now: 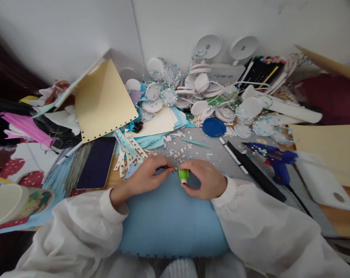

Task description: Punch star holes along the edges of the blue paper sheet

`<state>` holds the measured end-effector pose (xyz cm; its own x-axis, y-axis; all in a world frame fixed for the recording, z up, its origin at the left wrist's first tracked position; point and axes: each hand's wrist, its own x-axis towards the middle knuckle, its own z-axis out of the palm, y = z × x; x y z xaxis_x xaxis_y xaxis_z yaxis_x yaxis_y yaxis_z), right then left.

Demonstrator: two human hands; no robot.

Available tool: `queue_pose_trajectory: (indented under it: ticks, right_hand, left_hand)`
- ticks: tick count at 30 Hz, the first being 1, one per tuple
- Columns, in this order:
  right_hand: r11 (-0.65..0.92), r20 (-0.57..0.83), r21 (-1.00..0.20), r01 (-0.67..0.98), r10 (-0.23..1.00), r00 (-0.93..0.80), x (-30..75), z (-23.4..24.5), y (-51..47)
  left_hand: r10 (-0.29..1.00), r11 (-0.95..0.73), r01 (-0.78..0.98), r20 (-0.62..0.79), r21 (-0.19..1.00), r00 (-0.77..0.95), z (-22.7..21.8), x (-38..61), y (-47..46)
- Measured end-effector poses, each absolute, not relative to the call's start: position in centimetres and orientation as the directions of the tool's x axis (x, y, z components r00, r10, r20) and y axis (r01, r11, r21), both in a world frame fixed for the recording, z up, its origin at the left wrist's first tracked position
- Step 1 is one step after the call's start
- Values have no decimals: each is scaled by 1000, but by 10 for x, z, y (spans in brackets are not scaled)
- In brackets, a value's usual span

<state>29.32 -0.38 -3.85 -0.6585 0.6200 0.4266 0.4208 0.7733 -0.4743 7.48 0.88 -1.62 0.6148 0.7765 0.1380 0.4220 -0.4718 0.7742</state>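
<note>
My right hand [206, 177] grips a small green craft punch [183, 174] with a white end, between thumb and fingers. The punch is at the far edge of a light blue sheet of paper [175, 220] lying in front of me. Small dark punched shapes run along the sheet's near edge. My left hand [148, 173] is closed in a pinch on the sheet's far edge, just left of the punch. How much paper is between those fingertips is hidden. Tiny paper bits [177, 152] lie scattered just beyond both hands.
Cream paper [105, 100] with a punched edge leans at left, near a phone [96, 164] and a paper cup [18, 204]. White discs [201, 81] pile up behind. A blue lid [214, 127], a black stick-like tool [256, 172] and a blue glue gun [279, 162] lie right.
</note>
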Motion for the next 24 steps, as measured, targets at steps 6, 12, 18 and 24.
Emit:
queue_pose_trajectory:
  ticks: [6,12,18,24]
  right_hand:
    - [778,434,-469,418,615,-658,293,-38,-4]
    - [784,446,-456,421,611,-654,293,-36,-4]
    - [785,437,-456,420,608,-663,294,-38,-3]
    - [785,421,-453,421,605,-675,293,-36,-4]
  left_hand:
    - [818,-417,428,126,802,562,-15,76,9]
    - [835,-394,418,129,819,535,-16,77,7]
    - [868,-356,412,133,838,479,-14,76,10]
    - [919,-296,408,141,864,368,-23,74,15]
